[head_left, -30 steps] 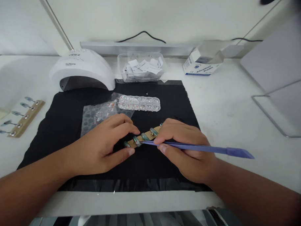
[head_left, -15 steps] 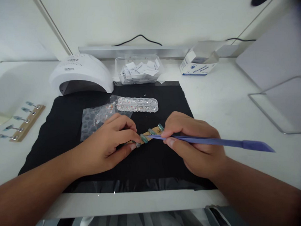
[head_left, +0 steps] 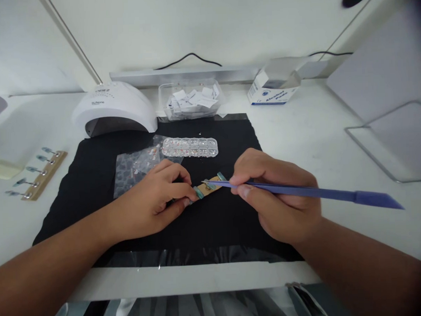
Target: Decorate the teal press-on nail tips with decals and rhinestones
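Observation:
My left hand point(head_left: 163, 194) pinches the left end of a narrow wooden strip point(head_left: 216, 179) that carries several glossy green false nails point(head_left: 198, 192). Its fingers hide that end, and I cannot tell whether they grip a nail or the wood. Between the thumb and fingers of my right hand point(head_left: 277, 206) is a pair of purple tweezers point(head_left: 318, 193), pointing left. Their tips are over the strip, near a middle nail; whether they touch it or hold anything is too small to tell. Above the hands lies a clear rhinestone case point(head_left: 190, 147) with small compartments.
A black mat point(head_left: 199, 230) lies under the work, with small plastic bags point(head_left: 128, 172) on it. Behind are a white nail lamp point(head_left: 115, 103), a clear tub point(head_left: 191, 113) of white packets and an alcohol pad box point(head_left: 272, 93). Another wooden strip point(head_left: 47, 175) with nails stands left.
The tweezers' tips have lifted away from the nail beside my left fingers and now sit farther up the strip. My right hand has shifted slightly right. The whole view has moved a little.

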Demonstrator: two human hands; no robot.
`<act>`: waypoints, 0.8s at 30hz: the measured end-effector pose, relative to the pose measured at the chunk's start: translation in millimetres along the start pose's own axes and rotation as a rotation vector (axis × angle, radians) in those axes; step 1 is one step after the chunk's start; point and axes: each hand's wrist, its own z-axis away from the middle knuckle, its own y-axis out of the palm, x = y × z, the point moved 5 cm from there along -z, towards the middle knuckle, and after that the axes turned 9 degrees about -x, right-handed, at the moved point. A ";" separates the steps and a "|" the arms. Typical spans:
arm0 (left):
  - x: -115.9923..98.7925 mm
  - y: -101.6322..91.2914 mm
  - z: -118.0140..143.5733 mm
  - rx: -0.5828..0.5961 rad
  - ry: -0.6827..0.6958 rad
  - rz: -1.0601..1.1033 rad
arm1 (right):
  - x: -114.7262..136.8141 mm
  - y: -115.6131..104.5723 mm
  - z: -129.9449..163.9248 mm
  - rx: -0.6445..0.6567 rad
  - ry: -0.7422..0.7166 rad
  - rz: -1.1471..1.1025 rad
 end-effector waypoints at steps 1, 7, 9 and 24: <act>-0.1 0.1 -0.5 0.004 0.000 -0.004 | -1.1 -1.7 0.3 -0.022 0.005 -0.014; -0.8 0.4 -1.0 0.010 0.013 -0.039 | -8.9 -7.5 0.1 -0.131 0.067 -0.085; -1.0 -1.2 0.3 -0.004 0.015 -0.037 | -11.5 -8.0 -0.5 -0.160 0.093 -0.093; -2.9 -0.8 -1.2 -0.007 -0.006 -0.015 | -48.7 -15.6 -15.6 -0.339 0.429 -0.296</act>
